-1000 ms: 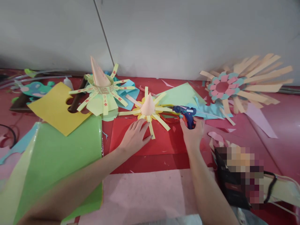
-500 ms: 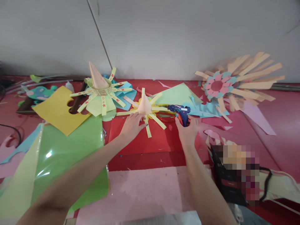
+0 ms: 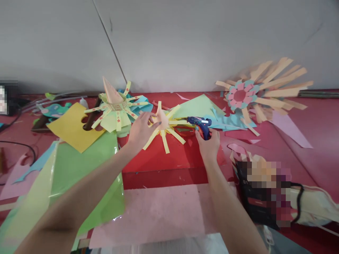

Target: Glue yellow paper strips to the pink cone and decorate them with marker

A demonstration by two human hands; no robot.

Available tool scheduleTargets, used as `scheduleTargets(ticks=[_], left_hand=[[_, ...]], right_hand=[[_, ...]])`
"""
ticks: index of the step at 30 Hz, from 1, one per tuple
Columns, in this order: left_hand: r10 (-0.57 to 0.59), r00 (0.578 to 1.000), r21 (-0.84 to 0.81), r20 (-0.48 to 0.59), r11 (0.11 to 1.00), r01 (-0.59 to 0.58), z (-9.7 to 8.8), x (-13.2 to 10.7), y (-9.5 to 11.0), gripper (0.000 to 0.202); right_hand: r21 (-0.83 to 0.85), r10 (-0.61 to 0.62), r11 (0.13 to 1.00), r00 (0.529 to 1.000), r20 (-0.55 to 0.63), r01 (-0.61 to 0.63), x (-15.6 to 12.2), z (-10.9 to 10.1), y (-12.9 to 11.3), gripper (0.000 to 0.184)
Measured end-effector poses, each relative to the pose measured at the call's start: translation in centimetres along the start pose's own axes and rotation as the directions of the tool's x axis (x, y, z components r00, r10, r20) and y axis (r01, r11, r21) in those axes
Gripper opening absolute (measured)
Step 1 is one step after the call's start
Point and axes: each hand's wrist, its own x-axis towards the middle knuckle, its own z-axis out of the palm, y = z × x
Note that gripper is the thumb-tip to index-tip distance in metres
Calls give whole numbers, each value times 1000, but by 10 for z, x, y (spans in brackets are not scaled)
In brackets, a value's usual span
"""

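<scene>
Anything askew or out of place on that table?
Yes: beyond the left hand, the tall peach cone leans leftward in its star-printed paper ring instead of standing straight. Small pink scraps also lie loose on the red table.

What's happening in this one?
A person's right hand grips a blue glue gun, its nozzle pointing toward a pale pink paper cone ringed by yellow strips. The left hand has its fingers at the cone. A larger coned piece with star-printed strips stands to the left; a paper flower with long peach strips sits to the right.
</scene>
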Motion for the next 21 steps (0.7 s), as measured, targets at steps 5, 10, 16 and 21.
scheduleTargets(ticks=[5, 10, 16, 21], left_hand=[[0, 994, -35, -110, 999, -4, -11, 30, 13, 11], [18, 991, 26, -133, 1000, -14, -7, 44, 20, 6], [79, 961, -10, -264, 996, -85, -17, 45, 22, 8], [158, 924, -43, -347, 982, -184, -32, 44, 33, 7]], right_hand=[[16, 4, 1000, 1000, 5, -5, 0, -1, -1, 36], [31, 30, 999, 1000, -4, -30, 1, -1, 0, 36], [70, 27, 997, 1000, -4, -27, 1, -2, 1, 34], [77, 25, 997, 1000, -4, -25, 0, -3, 3, 35]])
